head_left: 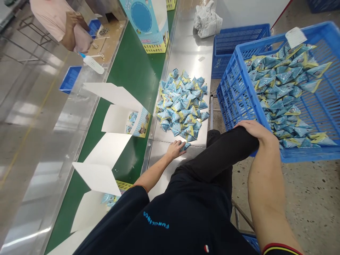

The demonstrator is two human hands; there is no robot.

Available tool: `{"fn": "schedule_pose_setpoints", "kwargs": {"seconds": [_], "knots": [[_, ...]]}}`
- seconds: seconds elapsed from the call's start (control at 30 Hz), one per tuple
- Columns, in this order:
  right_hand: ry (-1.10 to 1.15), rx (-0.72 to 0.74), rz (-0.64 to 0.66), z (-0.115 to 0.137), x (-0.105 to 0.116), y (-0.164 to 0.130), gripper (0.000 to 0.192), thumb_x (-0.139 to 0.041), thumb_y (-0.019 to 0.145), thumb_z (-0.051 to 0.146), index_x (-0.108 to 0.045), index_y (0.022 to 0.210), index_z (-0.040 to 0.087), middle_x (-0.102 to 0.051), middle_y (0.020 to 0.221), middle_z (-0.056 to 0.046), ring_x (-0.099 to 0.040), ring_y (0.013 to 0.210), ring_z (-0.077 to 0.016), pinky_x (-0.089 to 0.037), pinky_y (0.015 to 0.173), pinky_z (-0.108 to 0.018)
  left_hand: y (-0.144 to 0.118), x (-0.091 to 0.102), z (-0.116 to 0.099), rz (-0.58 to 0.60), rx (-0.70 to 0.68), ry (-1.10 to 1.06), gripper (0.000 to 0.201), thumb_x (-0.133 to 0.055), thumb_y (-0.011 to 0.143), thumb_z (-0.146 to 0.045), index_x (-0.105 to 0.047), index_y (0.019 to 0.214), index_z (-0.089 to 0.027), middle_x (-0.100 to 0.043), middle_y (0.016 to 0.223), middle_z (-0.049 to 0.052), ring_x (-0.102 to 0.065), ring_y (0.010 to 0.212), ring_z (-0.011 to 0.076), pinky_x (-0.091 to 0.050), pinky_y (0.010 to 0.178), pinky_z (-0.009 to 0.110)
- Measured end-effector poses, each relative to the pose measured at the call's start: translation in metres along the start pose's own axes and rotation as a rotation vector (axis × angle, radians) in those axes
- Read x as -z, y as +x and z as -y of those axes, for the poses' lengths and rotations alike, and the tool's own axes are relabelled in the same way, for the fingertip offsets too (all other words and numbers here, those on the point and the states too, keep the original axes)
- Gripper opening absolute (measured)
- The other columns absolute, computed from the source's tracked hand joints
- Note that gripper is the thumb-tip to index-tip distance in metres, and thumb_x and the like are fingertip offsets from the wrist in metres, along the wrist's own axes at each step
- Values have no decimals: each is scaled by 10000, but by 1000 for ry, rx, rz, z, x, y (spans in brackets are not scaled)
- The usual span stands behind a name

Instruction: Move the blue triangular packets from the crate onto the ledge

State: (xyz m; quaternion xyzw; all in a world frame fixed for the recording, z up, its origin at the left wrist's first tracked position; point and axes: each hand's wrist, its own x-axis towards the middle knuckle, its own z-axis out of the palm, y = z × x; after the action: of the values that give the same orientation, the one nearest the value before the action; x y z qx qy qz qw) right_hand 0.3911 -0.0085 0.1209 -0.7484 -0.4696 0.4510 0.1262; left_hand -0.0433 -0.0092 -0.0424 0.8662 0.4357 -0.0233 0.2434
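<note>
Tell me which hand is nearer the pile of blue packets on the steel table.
Left. The left hand touches a packet at the near edge of the pile of packets; the right hand rests on the raised knee, against the blue crate, apart from the pile.

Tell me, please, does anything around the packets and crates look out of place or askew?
Yes: the blue crate of packets sits tilted, its near edge under the right hand and propped on the knee. A crumpled striped cloth lies on the steel table. One packet by the left hand lies apart from the pile.

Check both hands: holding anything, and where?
Left hand closes on a blue packet at the pile's near edge. Right hand rests on the blue crate rim, holding nothing.
</note>
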Motion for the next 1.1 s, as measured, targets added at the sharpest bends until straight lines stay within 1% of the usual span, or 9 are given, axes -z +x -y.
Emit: {"fn": "schedule_pose_setpoints", "kwargs": {"seconds": [0.27,0.37,0.43,0.53,0.6,0.73,0.83,1.0,1.1], "knots": [[15,-3,-8,0,0,-1,318,-491,874,361,-759,808,203,-775,1159,-98,-596,1273,-341,-396,1135,-372,6,3,7,-25,26,-90,391,-777,910,-429,-701,1276,-315,-684,1177,117,-648,1128,299,-544,895,358],[10,10,-17,-2,-1,1,319,-488,868,369,-750,797,200,-767,1168,-101,-611,1255,-344,-379,1159,-382,4,9,9,-94,97,-194,433,-831,863,-420,-718,1263,-299,-702,1183,114,-674,1141,296,-550,902,345],[13,12,-15,-3,-1,2,319,-489,869,375,-744,789,200,-766,1161,-101,-617,1243,-338,-373,1166,-377,3,13,10,-207,199,-381,482,-881,802,-406,-728,1242,-279,-720,1169,96,-704,1080,276,-556,911,345],[24,4,-9,-3,-1,2,316,-491,877,372,-743,798,198,-769,1148,-102,-618,1229,-327,-381,1153,-361,-1,18,11,-405,429,-880,545,-937,700,-427,-736,1161,-217,-753,1023,68,-729,891,234,-577,845,346],[23,-10,-5,-2,-1,2,315,-492,888,361,-748,808,197,-770,1152,-105,-616,1223,-328,-386,1142,-361,-4,21,14,-475,534,-1134,548,-941,668,-490,-728,1070,-184,-758,920,61,-732,824,225,-586,775,335],[22,-43,7,-2,0,1,324,-495,910,362,-764,826,203,-776,1165,-108,-607,1238,-336,-387,1128,-357,-11,29,22,-537,573,-1279,542,-776,796,-683,-681,996,-188,-770,921,82,-753,893,224,-602,784,333],[29,-34,0,-4,0,2,330,-496,899,377,-763,810,204,-778,1149,-106,-620,1227,-335,-400,1124,-349,-15,37,25,-543,566,-1374,570,-685,848,-745,-672,980,-191,-773,958,106,-761,918,229,-614,818,355],[3,15,6,-7,0,7,323,-506,855,403,-759,750,231,-784,1117,-78,-629,1234,-351,-413,1141,-374,-9,45,17,-436,550,-1561,601,-579,898,-783,-707,1004,-205,-778,977,104,-757,890,239,-614,728,363],[9,39,-6,-4,0,6,316,-508,824,412,-751,722,238,-792,1067,-78,-632,1235,-367,-422,1143,-392,2,48,9,-416,521,-1505,564,-675,859,-742,-718,989,-196,-770,911,91,-745,878,246,-603,725,362]]}}
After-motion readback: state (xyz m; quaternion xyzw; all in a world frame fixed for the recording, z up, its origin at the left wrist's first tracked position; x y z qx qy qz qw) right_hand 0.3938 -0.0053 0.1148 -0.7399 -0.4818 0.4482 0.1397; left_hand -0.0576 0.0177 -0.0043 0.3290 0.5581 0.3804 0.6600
